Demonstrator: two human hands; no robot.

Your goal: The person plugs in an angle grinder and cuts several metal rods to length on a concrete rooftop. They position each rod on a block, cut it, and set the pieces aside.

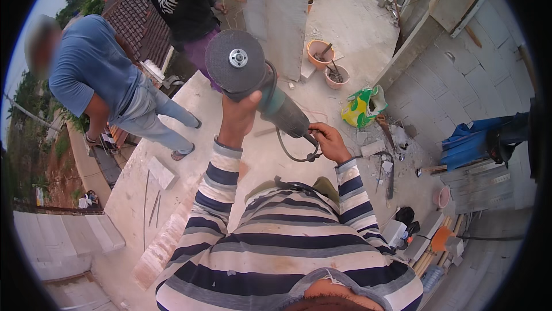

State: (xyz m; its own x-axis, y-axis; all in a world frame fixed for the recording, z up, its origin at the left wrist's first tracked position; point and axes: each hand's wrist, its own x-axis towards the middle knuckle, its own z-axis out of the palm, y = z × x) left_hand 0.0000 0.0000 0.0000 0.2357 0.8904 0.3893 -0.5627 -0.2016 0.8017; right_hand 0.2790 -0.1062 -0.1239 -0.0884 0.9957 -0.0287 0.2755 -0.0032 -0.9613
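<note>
An angle grinder (282,112) with a teal and black body is held up in front of my chest. Its dark round disc (221,60), with a silver nut at the centre, faces up at the top left of the tool. My left hand (238,116) is wrapped round the grinder just below the disc. Close to the tool's rear end, the fingers of my right hand (332,144) are closed on its black power cord (284,149). The cord loops down under the body.
A person in a blue shirt (98,60) stands at the left, another in black (178,6) beyond. Orange buckets (319,53), a green-yellow sack (363,108) and rubble lie ahead right. A pale block (163,173) and thin rods (154,207) rest on the floor at left.
</note>
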